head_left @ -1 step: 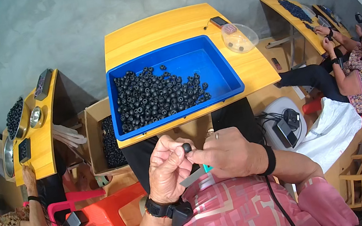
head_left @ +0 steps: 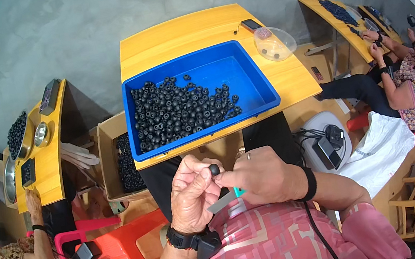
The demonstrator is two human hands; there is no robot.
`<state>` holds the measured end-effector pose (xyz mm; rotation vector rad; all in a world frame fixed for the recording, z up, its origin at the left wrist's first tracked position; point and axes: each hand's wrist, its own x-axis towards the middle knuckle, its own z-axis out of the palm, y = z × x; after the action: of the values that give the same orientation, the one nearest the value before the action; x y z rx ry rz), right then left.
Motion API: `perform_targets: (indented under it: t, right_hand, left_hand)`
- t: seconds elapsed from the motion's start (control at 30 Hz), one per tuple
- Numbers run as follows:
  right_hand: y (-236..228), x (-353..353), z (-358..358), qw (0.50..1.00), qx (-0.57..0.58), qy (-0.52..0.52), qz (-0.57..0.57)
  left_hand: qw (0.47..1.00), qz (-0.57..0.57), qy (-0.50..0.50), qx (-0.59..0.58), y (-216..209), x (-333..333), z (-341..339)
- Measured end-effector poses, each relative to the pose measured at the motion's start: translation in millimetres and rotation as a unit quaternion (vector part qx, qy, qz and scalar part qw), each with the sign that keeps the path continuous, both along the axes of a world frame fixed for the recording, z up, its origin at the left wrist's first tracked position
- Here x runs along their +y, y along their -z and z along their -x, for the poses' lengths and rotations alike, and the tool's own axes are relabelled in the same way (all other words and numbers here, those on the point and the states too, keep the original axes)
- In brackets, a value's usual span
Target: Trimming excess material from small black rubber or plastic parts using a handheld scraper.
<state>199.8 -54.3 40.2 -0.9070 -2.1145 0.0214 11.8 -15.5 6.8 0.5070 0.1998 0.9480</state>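
Observation:
Between the thumb and fingers of my left hand (head_left: 191, 193) is a small round black rubber-like piece (head_left: 214, 169). My right hand (head_left: 270, 175) is closed on a knife (head_left: 221, 202) with a turquoise handle, mostly hidden in the fist. Its flat metal blade points left, just below the piece, and the right fingertips meet the piece's right side. Beyond my hands a blue tray (head_left: 257, 80) rests on a yellow table (head_left: 169, 34). Many similar black pieces (head_left: 177, 112), with holes showing, heap up in its left and front part.
A clear plastic bowl (head_left: 286, 42) with a few dark pieces and a small dark device (head_left: 250, 24) sit at the table's right. A cardboard box (head_left: 107, 146) holds more pieces on the floor. Co-workers sit at tables left and right. A red stool (head_left: 124, 253) stands at my left.

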Motion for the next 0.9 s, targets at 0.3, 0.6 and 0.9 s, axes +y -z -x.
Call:
perform_targets:
  t: [0.3,0.6,0.9]
  right_hand:
    - [0.2,1.5,-7.1,0.947,0.212,-0.040,0.236]
    - [-5.0,5.0,-5.9,0.992,0.062,-0.005,0.112]
    - [-3.4,2.5,-8.3,0.995,0.018,0.007,0.093]
  left_hand:
    - [0.998,0.016,0.034,-0.046,-0.2,3.0,-0.8]
    - [0.998,0.012,0.034,-0.055,4.4,4.5,0.4]
    - [0.998,0.002,0.033,-0.058,4.0,5.3,0.3]
